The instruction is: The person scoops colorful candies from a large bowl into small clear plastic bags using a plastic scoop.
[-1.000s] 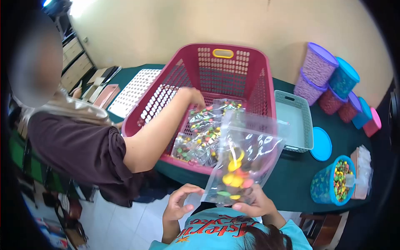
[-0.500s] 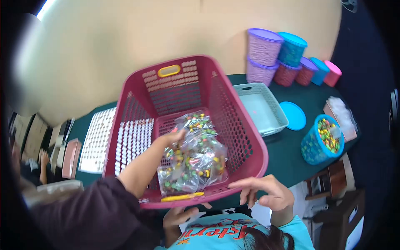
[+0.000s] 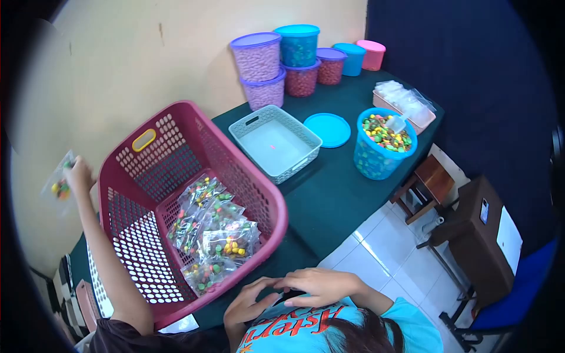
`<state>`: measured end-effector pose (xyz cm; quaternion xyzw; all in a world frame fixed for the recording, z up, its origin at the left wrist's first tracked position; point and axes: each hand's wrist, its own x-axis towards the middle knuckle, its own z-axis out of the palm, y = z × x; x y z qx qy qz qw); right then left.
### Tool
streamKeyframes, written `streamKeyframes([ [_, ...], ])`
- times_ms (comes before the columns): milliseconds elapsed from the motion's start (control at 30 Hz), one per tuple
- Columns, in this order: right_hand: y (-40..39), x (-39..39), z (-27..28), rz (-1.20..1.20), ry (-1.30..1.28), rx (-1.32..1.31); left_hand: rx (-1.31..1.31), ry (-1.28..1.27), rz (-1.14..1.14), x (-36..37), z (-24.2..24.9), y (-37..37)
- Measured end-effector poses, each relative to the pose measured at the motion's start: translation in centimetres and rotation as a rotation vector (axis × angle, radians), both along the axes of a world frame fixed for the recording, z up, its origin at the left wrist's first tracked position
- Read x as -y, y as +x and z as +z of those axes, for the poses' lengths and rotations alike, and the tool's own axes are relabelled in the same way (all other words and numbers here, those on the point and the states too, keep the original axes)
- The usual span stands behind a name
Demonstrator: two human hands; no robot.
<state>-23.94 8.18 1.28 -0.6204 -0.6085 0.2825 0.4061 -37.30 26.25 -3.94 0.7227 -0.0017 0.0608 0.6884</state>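
Both the left hand point(image 3: 250, 301) and right hand point(image 3: 321, 283) lie loosely curled and seemingly empty at the near table edge, just right of the red basket point(image 3: 259, 176) holding candy bags point(image 3: 215, 235). Far left, a co-worker's hand point(image 3: 77, 173) grips another bag point(image 3: 59, 185).

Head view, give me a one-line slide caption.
Both hands, left hand and right hand, meet empty beside a red basket of candy bags.
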Motion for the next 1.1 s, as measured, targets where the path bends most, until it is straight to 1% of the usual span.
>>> streamKeyframes([
  [33,-0.2,0.6,-0.3,0.016,-0.032,-0.011,-0.080,0.365,-0.180,1.7,4.2,1.8],
  [67,-0.1,1.3,-0.3,0.065,-0.094,-0.022,-0.198,0.327,-0.222,2.7,4.6,2.2],
  [100,0.1,2.3,-0.1,0.049,-0.089,-0.015,-0.209,0.341,-0.245,3.8,4.7,2.9],
  [167,0.4,4.7,0.4,0.113,-0.275,-0.125,-0.073,0.414,-0.393,5.0,2.4,4.0],
  [200,0.6,6.1,-0.2,0.092,-0.271,-0.116,-0.117,0.368,-0.456,6.1,2.3,4.8],
  [233,0.7,7.7,-0.7,0.076,-0.269,-0.112,-0.108,0.372,-0.471,7.3,2.3,5.5],
  [300,1.3,11.1,-1.0,-0.076,-0.109,-0.069,-0.084,0.340,-0.586,10.0,2.5,7.1],
  [333,1.7,12.7,-0.7,-0.056,-0.200,-0.111,-0.061,0.323,-0.643,11.6,2.8,7.9],
  [367,2.0,14.3,-0.6,-0.074,-0.198,-0.108,-0.128,0.295,-0.689,13.0,3.0,8.6],
  [433,2.1,17.4,-0.9,-0.150,-0.090,-0.294,-0.138,0.212,-0.777,15.6,1.8,10.0],
  [467,2.3,18.8,-1.1,-0.170,-0.093,-0.359,-0.135,0.212,-0.788,16.9,1.4,10.8],
  [533,2.9,21.8,-0.6,-0.218,-0.066,-0.392,-0.147,0.096,-0.905,19.5,1.1,12.5],
  [600,3.7,24.3,0.1,-0.312,-0.036,-0.491,-0.215,-0.053,-0.943,22.3,1.4,14.2],
  [633,3.7,25.4,-0.2,-0.315,-0.029,-0.494,-0.262,-0.151,-0.979,23.6,1.0,14.9],
  [667,3.8,26.5,-0.6,-0.431,0.023,-0.549,-0.258,-0.147,-0.984,25.1,1.0,15.6],
  [700,4.2,27.5,-0.9,-0.546,0.075,-0.597,-0.372,-0.282,-0.863,26.9,1.1,16.4],
  [733,4.4,28.4,-1.3,-0.648,0.080,-0.591,-0.494,-0.420,-0.738,28.6,1.3,16.9],
  [767,4.7,29.0,-1.6,-0.655,0.075,-0.593,-0.497,-0.425,-0.743,30.6,1.4,17.6],
  [833,5.5,29.7,-2.4,-1.050,0.239,-0.450,-0.468,-0.702,-0.444,33.7,1.7,19.3],
  [867,5.9,30.2,-2.8,-1.131,0.188,-0.397,-0.447,-0.775,-0.511,33.7,0.7,20.7],
  [900,6.5,30.5,-3.2,-1.126,0.178,-0.397,-0.447,-0.784,-0.504,34.6,-0.1,21.2],
  [967,7.7,30.4,-4.3,-1.295,0.348,-0.463,-0.272,-0.626,-0.340,36.6,-0.5,22.9],
  [1000,8.5,30.5,-5.0,-1.279,0.373,-0.532,-0.248,-0.563,-0.366,37.0,-0.9,23.7],
  [1033,9.5,30.6,-5.7,-1.280,0.372,-0.524,-0.211,-0.578,-0.396,37.6,-1.4,24.6],
  [1100,11.7,30.8,-6.7,-1.317,0.442,-0.496,-0.101,-0.404,-0.422,38.7,-2.2,26.5],
])
